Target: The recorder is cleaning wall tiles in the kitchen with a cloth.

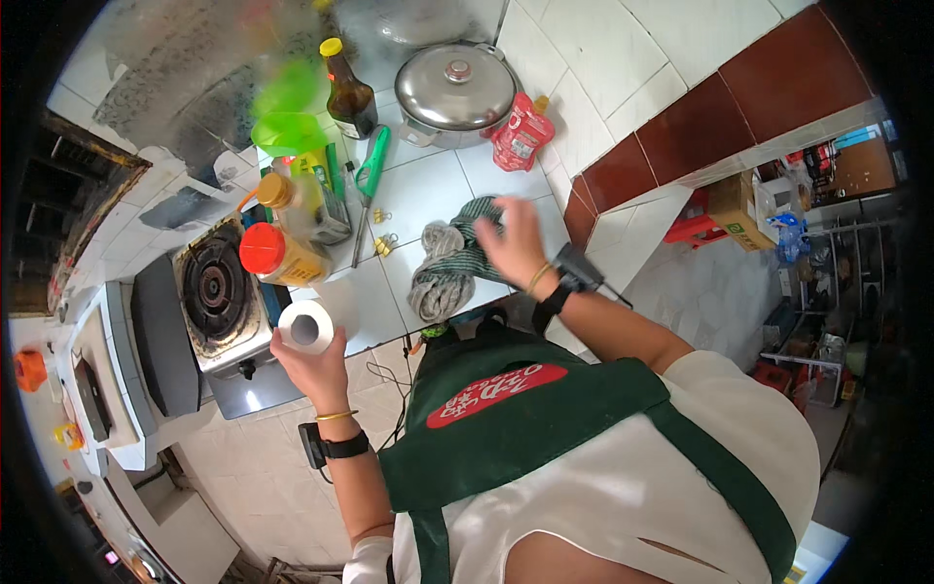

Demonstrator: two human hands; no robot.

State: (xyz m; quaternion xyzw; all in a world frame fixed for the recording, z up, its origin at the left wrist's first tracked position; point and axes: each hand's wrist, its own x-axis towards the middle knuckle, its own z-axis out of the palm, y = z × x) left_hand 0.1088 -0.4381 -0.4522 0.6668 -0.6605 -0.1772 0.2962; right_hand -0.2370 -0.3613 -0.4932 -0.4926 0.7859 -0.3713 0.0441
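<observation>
My left hand (315,369) holds a white paper roll (300,346) with its hollow core facing up, beside the counter's front edge. My right hand (516,247), slightly blurred, is at the right side of a crumpled green-and-grey striped cloth (467,252) on the tiled counter (416,193). Its fingers overlap the cloth, but whether they grip it cannot be made out. Two gold binder clips (384,244) lie left of the cloth. Close by is a green-handled gas lighter (372,162). A red-lidded jar (281,257) stands just beyond the paper roll.
A lidded steel pot (457,91), a red spouted pouch (522,133) and a brown bottle (350,98) stand at the back. Green plastic bowls (290,134) are near the wall. To the left is a gas stove (213,288). Rightward, a cardboard box (743,212) sits beyond the tiled wall.
</observation>
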